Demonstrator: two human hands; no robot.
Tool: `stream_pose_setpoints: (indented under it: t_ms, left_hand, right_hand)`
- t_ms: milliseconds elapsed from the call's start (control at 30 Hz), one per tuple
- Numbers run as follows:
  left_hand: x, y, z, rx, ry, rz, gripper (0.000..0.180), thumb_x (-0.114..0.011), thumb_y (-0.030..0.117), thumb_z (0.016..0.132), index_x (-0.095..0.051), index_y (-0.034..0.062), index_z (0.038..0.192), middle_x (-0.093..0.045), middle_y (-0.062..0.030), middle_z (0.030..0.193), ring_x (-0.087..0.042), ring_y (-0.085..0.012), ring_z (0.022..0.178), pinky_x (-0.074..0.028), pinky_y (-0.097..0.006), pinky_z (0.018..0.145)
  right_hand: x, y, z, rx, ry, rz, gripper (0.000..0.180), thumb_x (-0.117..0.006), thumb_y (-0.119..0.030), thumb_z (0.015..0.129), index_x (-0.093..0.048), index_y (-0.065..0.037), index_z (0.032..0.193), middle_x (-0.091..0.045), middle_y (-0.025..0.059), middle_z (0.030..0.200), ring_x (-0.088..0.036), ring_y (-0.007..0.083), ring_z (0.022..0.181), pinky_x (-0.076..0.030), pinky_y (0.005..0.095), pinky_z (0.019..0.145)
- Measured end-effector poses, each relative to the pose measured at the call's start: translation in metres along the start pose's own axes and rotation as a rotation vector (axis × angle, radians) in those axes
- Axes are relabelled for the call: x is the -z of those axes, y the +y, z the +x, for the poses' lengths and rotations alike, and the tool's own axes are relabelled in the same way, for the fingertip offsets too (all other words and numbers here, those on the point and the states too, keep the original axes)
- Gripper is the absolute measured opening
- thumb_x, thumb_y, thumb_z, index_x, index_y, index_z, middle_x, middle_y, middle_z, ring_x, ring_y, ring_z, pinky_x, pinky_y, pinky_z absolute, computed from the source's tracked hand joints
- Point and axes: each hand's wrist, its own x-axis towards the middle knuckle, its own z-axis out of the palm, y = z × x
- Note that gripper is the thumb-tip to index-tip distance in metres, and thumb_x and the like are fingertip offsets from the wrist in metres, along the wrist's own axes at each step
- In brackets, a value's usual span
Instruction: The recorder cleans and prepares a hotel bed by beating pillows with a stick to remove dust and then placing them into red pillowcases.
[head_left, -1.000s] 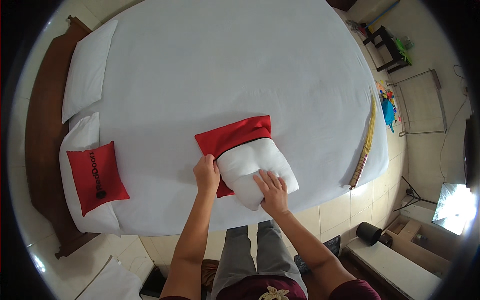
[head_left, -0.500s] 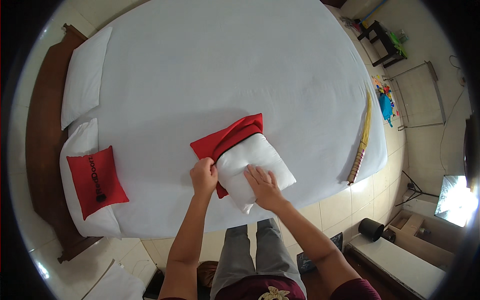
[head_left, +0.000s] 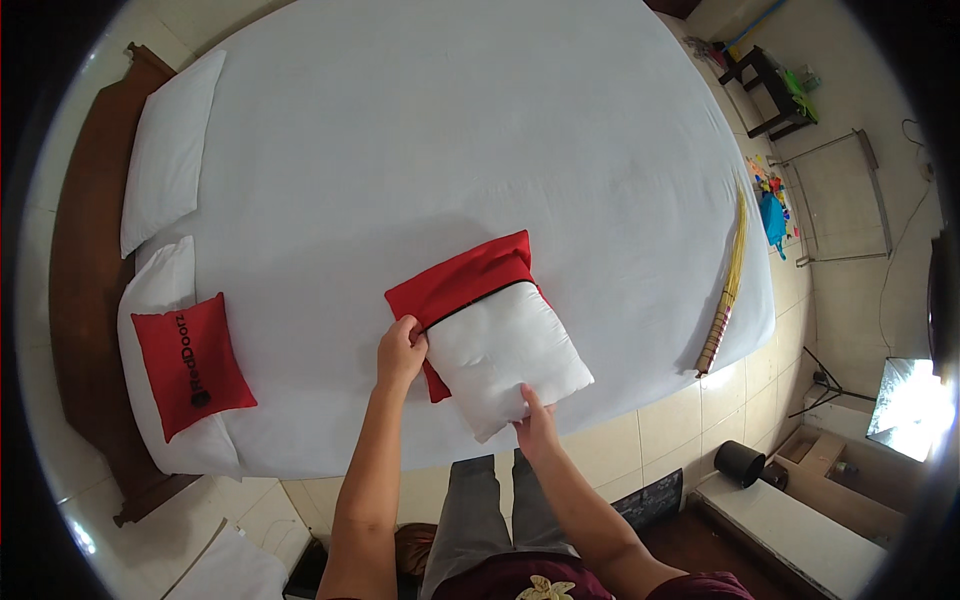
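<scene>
On the bed, your left hand pinches the edge of a red cover, and your right hand grips the white cushion partly inside it.

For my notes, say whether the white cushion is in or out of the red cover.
Partly in: the white cushion disappears at its far end beneath the red cover, while the rest lies exposed.
</scene>
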Motion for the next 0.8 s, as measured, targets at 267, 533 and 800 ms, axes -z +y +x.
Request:
stream_pose_setpoints:
  t_ms: [267, 533, 800]
  left_hand:
    - [0.005, -0.007, 0.01, 0.033, 0.064, 0.134, 0.015, -0.059, 0.006, 0.072, -0.051, 0.0049, 0.083, -0.056, -0.0092, 0.075, -0.056, -0.0269, 0.069, -0.045, -0.039, 0.064]
    - [-0.028, 0.011, 0.034, -0.299, -0.062, 0.14, 0.044, -0.066, 0.005, 0.068, -0.049, 0.0107, 0.109, -0.051, -0.011, 0.093, -0.052, -0.0304, 0.091, -0.044, -0.041, 0.073]
    - [-0.021, 0.01, 0.06, -0.3, -0.21, 0.086, 0.017, -0.058, 0.005, 0.074, -0.055, 0.0054, 0.09, -0.055, -0.0114, 0.085, -0.055, -0.0287, 0.083, -0.044, -0.037, 0.069]
  right_hand:
    - [0.032, -0.077, 0.01, 0.183, -0.145, -0.29, 0.055, -0.053, -0.005, 0.065, -0.039, 0.0, 0.118, -0.055, 0.0143, 0.093, -0.057, 0.0259, 0.084, -0.05, 0.0405, 0.068]
    - [-0.031, -0.103, 0.051, 0.186, -0.392, -1.012, 0.067, -0.057, -0.013, 0.063, -0.037, -0.001, 0.126, -0.056, 0.0158, 0.103, -0.055, 0.0273, 0.094, -0.044, 0.0368, 0.083]
    - [-0.056, -0.125, 0.076, -0.045, -0.529, -1.099, 0.059, -0.055, -0.017, 0.068, -0.044, -0.008, 0.126, -0.055, 0.0126, 0.109, -0.054, 0.0228, 0.095, -0.044, 0.035, 0.082]
